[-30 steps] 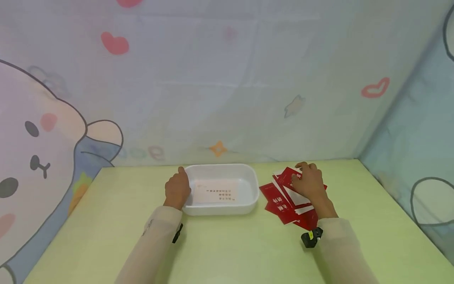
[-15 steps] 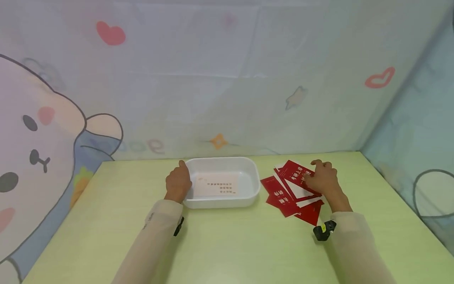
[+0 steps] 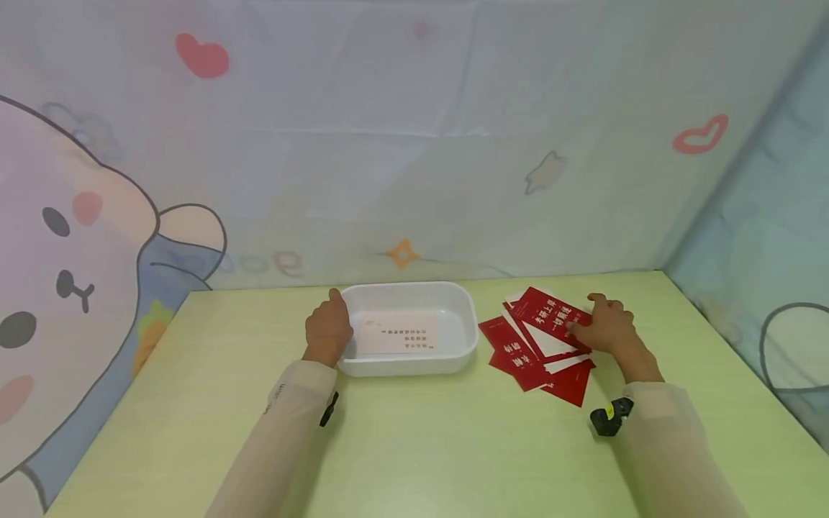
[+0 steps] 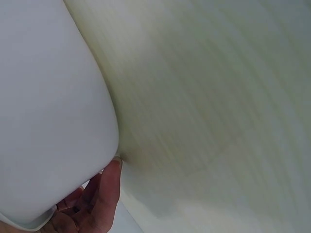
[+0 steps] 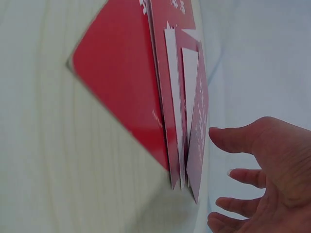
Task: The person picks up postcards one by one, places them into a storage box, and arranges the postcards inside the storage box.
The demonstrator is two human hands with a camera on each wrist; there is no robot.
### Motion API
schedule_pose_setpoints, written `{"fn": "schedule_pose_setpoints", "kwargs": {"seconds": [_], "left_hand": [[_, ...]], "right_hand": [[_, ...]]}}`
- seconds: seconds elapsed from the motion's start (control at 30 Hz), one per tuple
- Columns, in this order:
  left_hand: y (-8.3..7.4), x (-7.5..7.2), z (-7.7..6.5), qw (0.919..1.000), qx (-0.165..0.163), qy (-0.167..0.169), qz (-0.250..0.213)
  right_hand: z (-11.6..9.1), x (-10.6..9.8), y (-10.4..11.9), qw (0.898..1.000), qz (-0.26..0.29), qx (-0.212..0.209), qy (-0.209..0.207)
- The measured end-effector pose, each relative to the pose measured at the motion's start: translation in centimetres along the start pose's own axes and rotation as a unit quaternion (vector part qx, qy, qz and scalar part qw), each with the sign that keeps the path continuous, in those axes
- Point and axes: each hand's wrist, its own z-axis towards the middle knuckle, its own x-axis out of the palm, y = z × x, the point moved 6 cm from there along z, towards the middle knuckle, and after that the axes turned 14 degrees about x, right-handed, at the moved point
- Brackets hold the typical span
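Note:
My left hand (image 3: 327, 327) grips the left end of a white plastic tray (image 3: 408, 368). In the left wrist view its fingers (image 4: 104, 199) curl up against the tray's wall (image 4: 53, 111). Inside the tray lies a pale printed card (image 3: 398, 331). To the right, my right hand (image 3: 609, 327) is beside a loose pile of red cards (image 3: 518, 352), its thumb near the right end of the top red card (image 3: 550, 316). Seen from the right wrist, that hand (image 5: 277, 165) has its fingers spread with nothing between them, and the stacked red cards (image 5: 121, 82) stand just left of the thumb.
The cards fan out unevenly, some showing white faces, over a light green table (image 3: 414, 446). A pale cloth backdrop (image 3: 388, 144) with printed hearts and a cartoon animal rises behind the table's back edge. Another cloth (image 3: 777, 252) stands on the right.
My right hand has moved right, off the middle of the pile, uncovering the top red card's lettering. My left hand keeps its grip on the tray. The head view has tipped slightly down.

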Motion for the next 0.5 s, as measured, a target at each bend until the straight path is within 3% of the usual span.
{"fn": "schedule_pose_setpoints", "kwargs": {"seconds": [0.5], "left_hand": [[0.1,0.1,0.1,1.0,0.004,-0.002,0.001]], "right_hand": [[0.6,0.9,-1.2,1.0,-0.01,-0.016,0.006]]}}
